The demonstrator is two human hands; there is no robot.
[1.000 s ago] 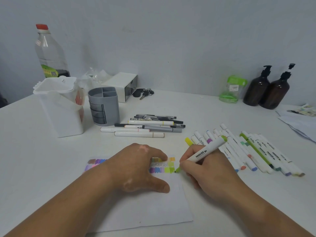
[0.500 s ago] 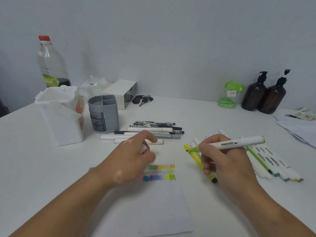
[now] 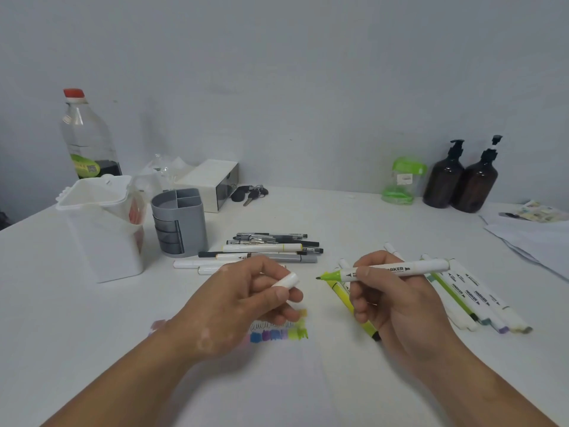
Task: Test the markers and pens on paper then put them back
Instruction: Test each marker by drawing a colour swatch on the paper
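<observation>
My right hand [image 3: 391,306] grips a white marker [image 3: 400,269] held level above the table, its uncapped lime-green tip pointing left. My left hand [image 3: 246,303] pinches the marker's white cap [image 3: 286,280] a short gap left of that tip. Under both hands lies a white paper [image 3: 277,380] with rows of colour swatches [image 3: 278,332]. A yellow-green marker [image 3: 354,309] lies on the table below my right hand. Several white markers [image 3: 480,300] lie in a row to the right. Pens and markers [image 3: 268,249] lie in a pile behind my left hand.
A grey divided pen holder [image 3: 178,221] and a white container [image 3: 101,226] stand at the left. Behind them are a plastic bottle [image 3: 87,137], a white box [image 3: 212,183] and keys [image 3: 249,192]. A green jar [image 3: 401,181] and two brown pump bottles [image 3: 462,177] stand far right, by loose papers [image 3: 532,235].
My right hand lifted the marker off the paper and turned it level. My left hand left the paper, rose, and now holds the white cap near the tip.
</observation>
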